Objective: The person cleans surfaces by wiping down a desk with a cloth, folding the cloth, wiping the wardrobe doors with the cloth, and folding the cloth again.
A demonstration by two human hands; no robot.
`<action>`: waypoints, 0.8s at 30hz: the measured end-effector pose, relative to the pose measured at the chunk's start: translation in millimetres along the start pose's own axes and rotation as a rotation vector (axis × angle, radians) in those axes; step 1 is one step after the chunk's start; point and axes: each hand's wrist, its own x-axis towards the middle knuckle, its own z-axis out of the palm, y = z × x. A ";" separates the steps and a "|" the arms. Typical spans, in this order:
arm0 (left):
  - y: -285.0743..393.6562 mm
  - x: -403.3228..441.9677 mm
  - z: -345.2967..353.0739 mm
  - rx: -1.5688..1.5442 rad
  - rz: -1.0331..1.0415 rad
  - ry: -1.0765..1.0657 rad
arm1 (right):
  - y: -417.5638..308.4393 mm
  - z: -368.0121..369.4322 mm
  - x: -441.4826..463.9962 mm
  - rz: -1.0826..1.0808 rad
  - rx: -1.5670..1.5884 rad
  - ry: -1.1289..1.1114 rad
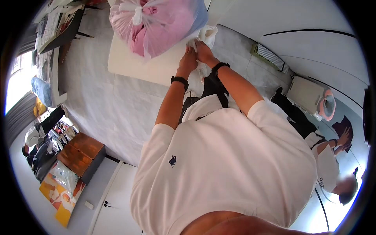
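My left hand (188,59) and my right hand (205,51) are close together at the top middle, over the edge of a white, flat-topped surface (133,64). The fingers of both are closed on a thin whitish piece of plastic bag (192,42). Much of it is hidden by my fingers. Beside my right hand is a white, crumpled, bag-like thing (209,34). A large knotted clear plastic bag (137,16), filled with pink and blue soft items, stands on the white surface just left of my hands.
Another person (325,156) with a dark folder (342,131) is at the right. A white box-like stand (303,94) and a pink-rimmed round fan (328,105) are by the wall. At the lower left are a brown cabinet (80,154), another person (37,137) and a door (115,199).
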 end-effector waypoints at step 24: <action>-8.0 -97.2 2.8 -0.382 -0.140 0.093 | -66.2 -1.4 -37.0 -0.022 -0.277 -0.316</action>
